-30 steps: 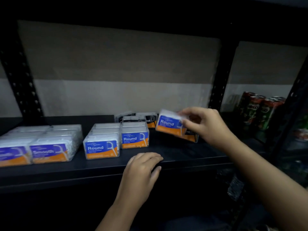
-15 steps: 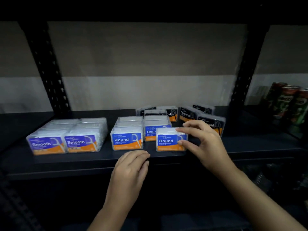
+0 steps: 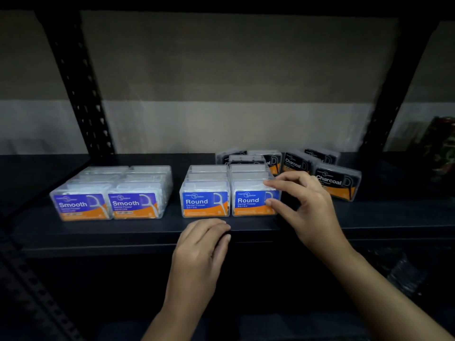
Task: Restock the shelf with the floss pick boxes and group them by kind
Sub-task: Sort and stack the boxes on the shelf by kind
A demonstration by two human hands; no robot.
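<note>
A dark shelf (image 3: 369, 217) on black perforated uprights (image 3: 78, 89) stands before a wall (image 3: 221, 77) that is tan above and pale below. The room is dim.

Smooth boxes (image 3: 108, 205) sit in two rows toward the shelf's left end. Round boxes (image 3: 205, 203) stand in two rows at the middle near the front edge. Charcoal boxes (image 3: 337, 184) lie loosely toward the back right.

The right hand (image 3: 305, 205) touches the front right Round box (image 3: 253, 201), fingertip on its top corner and thumb at its right front edge, fingers half curled. The left hand (image 3: 202, 249) rests flat on the front edge, holding nothing.

Blurred cans (image 3: 443, 146) stand in the next bay to the right.
</note>
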